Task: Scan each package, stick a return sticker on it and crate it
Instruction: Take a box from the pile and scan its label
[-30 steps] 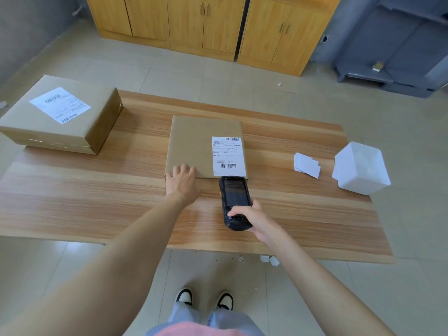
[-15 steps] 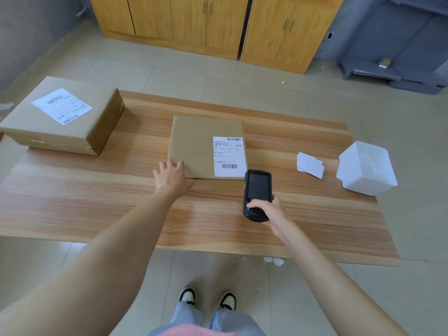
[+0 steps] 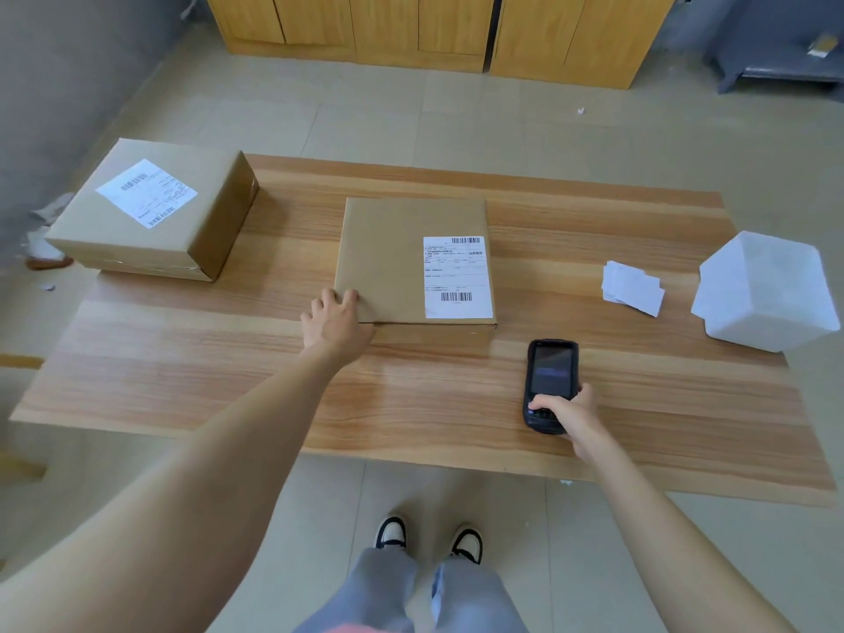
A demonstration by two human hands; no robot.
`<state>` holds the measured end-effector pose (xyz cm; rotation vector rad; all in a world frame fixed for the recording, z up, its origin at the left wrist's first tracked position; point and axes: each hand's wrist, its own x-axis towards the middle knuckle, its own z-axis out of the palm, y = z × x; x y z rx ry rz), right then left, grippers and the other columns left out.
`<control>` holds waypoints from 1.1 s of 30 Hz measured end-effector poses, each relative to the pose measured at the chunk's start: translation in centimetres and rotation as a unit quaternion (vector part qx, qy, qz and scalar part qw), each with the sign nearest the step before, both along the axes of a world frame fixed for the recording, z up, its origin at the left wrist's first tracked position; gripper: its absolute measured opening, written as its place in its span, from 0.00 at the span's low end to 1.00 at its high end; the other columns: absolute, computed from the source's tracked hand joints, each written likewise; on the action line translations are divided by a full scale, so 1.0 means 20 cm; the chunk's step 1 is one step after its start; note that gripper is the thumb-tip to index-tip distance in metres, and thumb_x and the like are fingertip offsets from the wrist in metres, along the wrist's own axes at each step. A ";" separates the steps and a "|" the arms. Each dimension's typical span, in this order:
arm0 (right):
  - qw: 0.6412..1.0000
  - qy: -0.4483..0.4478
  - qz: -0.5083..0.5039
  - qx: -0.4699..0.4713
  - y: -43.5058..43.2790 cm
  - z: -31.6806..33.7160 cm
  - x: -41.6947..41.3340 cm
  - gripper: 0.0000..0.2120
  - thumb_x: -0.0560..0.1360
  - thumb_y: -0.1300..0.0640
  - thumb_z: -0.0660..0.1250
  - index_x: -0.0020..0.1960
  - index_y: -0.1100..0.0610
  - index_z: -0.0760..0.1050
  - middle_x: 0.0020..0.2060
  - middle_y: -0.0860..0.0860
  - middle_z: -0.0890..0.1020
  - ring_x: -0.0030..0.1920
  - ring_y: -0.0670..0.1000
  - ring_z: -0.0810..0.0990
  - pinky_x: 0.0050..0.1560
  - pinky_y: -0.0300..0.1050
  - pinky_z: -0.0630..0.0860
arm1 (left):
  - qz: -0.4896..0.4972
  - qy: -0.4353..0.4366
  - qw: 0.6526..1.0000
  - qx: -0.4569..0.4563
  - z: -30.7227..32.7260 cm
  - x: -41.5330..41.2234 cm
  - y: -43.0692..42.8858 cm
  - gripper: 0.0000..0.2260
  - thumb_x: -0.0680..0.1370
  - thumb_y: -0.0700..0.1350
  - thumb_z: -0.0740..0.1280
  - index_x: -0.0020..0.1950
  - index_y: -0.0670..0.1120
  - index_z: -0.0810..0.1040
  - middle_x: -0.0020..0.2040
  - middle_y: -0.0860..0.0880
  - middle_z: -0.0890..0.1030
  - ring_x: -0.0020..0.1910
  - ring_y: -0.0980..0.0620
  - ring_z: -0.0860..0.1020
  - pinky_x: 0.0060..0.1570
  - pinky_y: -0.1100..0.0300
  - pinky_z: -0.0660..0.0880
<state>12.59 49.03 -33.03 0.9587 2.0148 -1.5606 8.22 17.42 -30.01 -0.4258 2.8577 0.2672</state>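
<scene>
- On the middle of the wooden table (image 3: 182,358): a flat brown package (image 3: 388,258) lies label-up, with the shipping label (image 3: 458,276) on its right half and both barcodes visible.
- Left hand (image 3: 335,324): rests on the package's near-left corner, fingers loosely spread over the top edge and gripping nothing. The thumb is hidden.
- Right hand (image 3: 568,415): wrapped around the lower end of a black handheld scanner (image 3: 550,381), thumb on the keypad.
- The scanner sits near and to the right of the package, apart from it, screen up and lit. Can't tell if it touches the table or is held just above it.
- Return stickers (image 3: 632,287): a small loose white stack on the table, right of the package.
- White crate (image 3: 767,290): at the table's right end, just past the stickers.
- Second, taller labelled box (image 3: 155,212): far-left corner of the table, well apart from the hands.
- Wooden cabinets (image 3: 411,25) stand along the far wall.
</scene>
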 end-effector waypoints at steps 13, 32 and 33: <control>0.998 0.026 0.028 0.047 0.00 -0.09 0.06 0.41 0.66 0.73 0.72 0.72 0.61 0.54 0.57 0.55 0.71 0.53 0.53 0.70 0.53 0.47 0.69 | 0.008 0.001 1.000 0.017 -0.02 0.01 0.00 0.22 0.76 0.52 0.62 0.68 0.47 0.64 0.66 0.42 0.65 0.63 0.39 0.67 0.62 0.47 0.64; 0.959 0.061 0.101 0.259 -0.01 0.24 -0.05 0.30 0.72 0.54 0.71 0.71 0.56 0.64 0.69 0.56 0.67 0.66 0.58 0.68 0.58 0.49 0.69 | -0.135 0.038 0.989 -0.050 0.20 -0.11 0.05 0.22 0.77 0.56 0.61 0.69 0.48 0.67 0.65 0.44 0.72 0.63 0.42 0.68 0.60 0.50 0.64; 0.949 0.081 0.116 0.283 -0.02 0.27 -0.07 0.28 0.73 0.53 0.69 0.70 0.55 0.65 0.69 0.56 0.67 0.67 0.58 0.67 0.59 0.49 0.68 | -0.151 0.046 0.986 -0.051 0.23 -0.13 0.07 0.22 0.78 0.56 0.60 0.69 0.48 0.68 0.65 0.45 0.72 0.64 0.42 0.68 0.60 0.50 0.64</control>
